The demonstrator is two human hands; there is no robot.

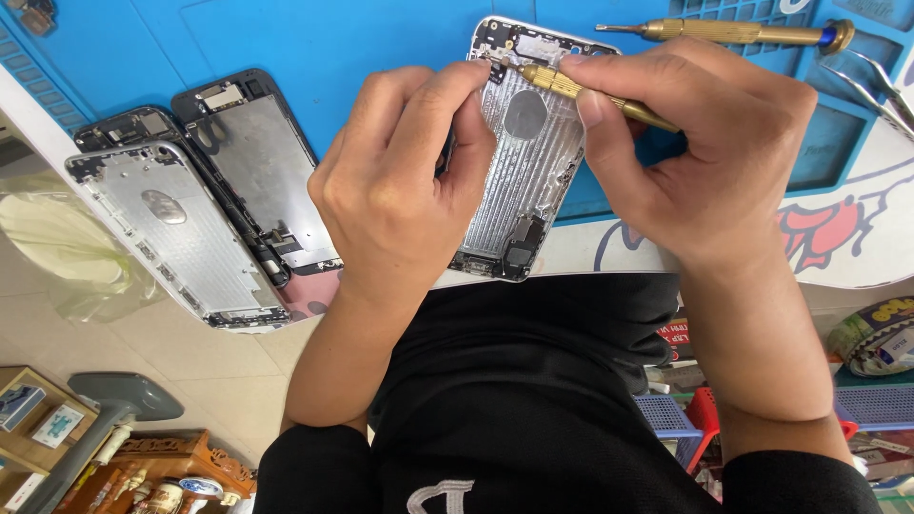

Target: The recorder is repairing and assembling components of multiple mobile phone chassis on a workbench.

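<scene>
Left hand closed around the edge of the silver phone housing, steadying it on the blue mat at the desk's near edge; right hand pinched the brass screwdriver, tip at the housing's top corner; best kept upright, pressed lightly, turned slowly; 2 more stripped housings lay left.

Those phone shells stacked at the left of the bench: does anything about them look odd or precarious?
Yes. The silver metal phone housing on top of the stack juts past the edge of the blue work mat, with floor visible beneath it. It lies askew across two dark phone frames, so it looks poorly supported.
</scene>
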